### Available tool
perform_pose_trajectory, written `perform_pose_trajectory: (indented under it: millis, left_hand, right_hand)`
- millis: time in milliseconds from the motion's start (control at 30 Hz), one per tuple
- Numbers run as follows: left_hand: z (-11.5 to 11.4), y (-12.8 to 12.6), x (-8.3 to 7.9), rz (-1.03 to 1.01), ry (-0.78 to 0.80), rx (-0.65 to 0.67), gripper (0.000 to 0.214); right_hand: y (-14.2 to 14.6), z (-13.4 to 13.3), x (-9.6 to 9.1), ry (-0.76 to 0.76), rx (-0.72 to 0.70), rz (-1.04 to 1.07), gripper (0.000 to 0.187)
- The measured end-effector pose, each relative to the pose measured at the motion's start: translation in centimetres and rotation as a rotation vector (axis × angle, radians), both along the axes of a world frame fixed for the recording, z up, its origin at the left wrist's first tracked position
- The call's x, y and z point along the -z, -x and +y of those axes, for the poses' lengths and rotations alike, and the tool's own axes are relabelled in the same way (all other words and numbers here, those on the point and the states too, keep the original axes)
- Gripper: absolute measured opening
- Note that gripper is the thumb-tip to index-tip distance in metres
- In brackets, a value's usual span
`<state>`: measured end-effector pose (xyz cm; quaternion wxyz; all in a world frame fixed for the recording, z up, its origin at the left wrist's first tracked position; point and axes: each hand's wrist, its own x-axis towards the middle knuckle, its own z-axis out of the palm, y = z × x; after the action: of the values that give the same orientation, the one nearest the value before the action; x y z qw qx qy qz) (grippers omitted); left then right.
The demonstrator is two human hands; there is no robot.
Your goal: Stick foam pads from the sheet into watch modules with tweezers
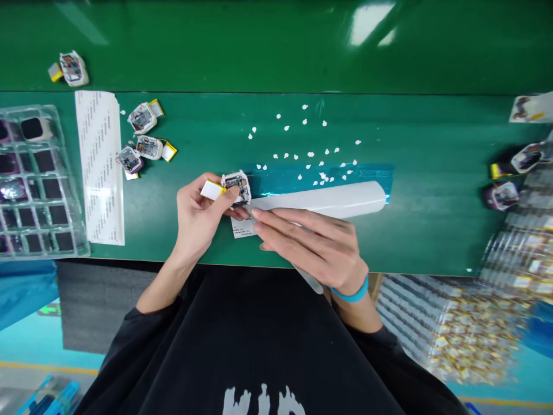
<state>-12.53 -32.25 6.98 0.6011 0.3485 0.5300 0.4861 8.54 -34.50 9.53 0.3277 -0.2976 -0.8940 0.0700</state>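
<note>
My left hand (199, 214) is closed around a small white device shell (237, 185) with an exposed circuit board and a yellow-edged battery pack (211, 189) hanging off it. My right hand (311, 246) pinches thin tweezers (247, 211), whose tip meets the shell's lower edge; the tool's handle runs under the palm. Both hands hover over a small white label sheet (242, 229) near the table's front edge. A blue band circles my right wrist.
A rolled white liner (328, 199) lies on a blue film strip (371, 172) dotted with small white peeled tabs. Three more shells (142, 138) sit left of centre beside a white backing sheet (100, 167) and a clear compartment tray (34, 184). Other shells lie far right.
</note>
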Motion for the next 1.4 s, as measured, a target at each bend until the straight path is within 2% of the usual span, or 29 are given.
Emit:
perform_pose_trajectory:
  millis: [367,833,1133,1267,1400]
  left_hand:
    - [-0.2,-0.6,0.0,0.024,-0.035,-0.039,0.035]
    - [-0.3,-0.2,-0.3,0.061,-0.042,-0.005,0.038]
    - [-0.7,-0.2,-0.8,0.104,-0.124,-0.034,0.035]
    - [-0.9,-0.3,-0.6,0.180,-0.153,-0.062,0.038]
    - [-1.1,-0.4,-0.6,0.212,-0.165,-0.064,0.038]
  right_hand:
    - [0.1,-0.2,-0.7,-0.136,0.033,-0.101,0.018]
    - [-0.1,-0.1,-1.3,-0.134,0.018,-0.133,0.016]
    - [0.1,-0.1,-1.6,-0.119,0.009,-0.139,0.016]
    - [0.3,-0.1,-1.2,-0.093,0.017,-0.081,0.015]
    - [0.4,-0.4,-0.5,0.009,0.061,0.079,0.033]
